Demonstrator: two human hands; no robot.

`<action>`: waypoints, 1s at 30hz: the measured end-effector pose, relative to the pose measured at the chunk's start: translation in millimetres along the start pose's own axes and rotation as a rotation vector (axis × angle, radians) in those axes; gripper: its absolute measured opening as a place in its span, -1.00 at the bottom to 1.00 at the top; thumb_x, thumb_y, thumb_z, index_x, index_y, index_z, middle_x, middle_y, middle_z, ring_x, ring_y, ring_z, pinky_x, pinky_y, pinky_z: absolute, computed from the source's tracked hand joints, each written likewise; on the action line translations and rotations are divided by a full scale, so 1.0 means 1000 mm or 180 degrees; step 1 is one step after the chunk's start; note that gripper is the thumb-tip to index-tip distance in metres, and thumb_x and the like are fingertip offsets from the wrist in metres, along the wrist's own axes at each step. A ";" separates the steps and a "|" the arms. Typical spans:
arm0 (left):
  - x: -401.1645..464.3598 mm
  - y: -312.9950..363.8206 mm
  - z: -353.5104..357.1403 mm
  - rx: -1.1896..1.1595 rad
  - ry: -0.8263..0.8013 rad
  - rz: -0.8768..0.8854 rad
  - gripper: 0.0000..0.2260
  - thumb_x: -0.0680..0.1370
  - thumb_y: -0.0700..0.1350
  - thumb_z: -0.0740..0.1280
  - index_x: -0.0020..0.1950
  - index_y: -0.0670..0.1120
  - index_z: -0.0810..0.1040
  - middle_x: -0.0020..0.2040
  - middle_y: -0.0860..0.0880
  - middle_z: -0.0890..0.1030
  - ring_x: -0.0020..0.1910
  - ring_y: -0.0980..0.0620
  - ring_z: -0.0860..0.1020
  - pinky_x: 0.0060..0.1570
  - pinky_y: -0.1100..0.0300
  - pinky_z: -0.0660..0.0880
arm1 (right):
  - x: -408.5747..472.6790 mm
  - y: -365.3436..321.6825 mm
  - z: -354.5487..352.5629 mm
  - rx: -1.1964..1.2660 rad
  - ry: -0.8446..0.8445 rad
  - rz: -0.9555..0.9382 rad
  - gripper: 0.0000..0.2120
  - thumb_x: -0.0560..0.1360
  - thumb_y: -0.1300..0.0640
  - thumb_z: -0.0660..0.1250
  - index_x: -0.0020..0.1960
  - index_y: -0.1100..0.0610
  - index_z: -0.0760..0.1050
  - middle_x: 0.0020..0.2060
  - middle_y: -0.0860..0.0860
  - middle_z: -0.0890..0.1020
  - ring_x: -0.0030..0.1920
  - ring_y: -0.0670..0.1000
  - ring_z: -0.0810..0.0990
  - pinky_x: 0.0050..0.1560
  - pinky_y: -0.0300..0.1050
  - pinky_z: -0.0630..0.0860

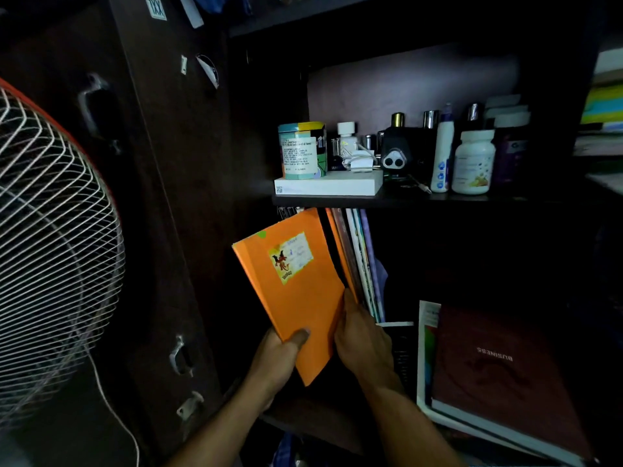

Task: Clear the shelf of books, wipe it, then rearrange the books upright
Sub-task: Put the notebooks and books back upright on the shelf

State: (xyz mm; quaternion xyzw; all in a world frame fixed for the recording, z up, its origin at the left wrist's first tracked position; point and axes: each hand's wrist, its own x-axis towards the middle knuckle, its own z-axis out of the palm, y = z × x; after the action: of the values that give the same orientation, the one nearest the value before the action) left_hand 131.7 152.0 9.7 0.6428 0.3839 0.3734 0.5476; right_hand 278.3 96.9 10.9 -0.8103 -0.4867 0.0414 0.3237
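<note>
I judge clearing or restocking, can't tell: left hand (pixel 279 357) fingers clamped on the flat orange paper-covered notebook (pixel 296 291) tilted at the lower shelf's leaning books (pixel 359 261), right hand (pixel 362 338) fingers curled on them; next needs a firm two-handed hold.

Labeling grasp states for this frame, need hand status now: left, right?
Left hand: grips the orange notebook at its lower edge, thumb on the cover.
Right hand: fingers curled round the upright books in the shelf.
</note>
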 end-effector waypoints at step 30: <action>0.048 -0.002 0.034 0.0386 0.0593 0.1531 -0.68 0.59 -0.21 0.35 0.06 0.21 0.34 -0.13 -0.06 0.55 -0.34 -0.04 0.66 -0.36 -0.13 0.64 | 0.001 0.005 -0.001 -0.0087 0.0030 -0.0382 -0.55 0.65 0.08 0.05 0.53 0.02 0.18 0.41 0.08 0.36 0.30 0.21 0.47 0.14 0.10 0.50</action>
State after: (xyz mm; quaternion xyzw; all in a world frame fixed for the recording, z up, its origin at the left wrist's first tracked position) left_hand 183.2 181.6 6.6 0.7101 0.2905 0.5268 0.3659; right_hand 283.1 95.1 9.0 -0.7842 -0.5334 0.0115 0.3168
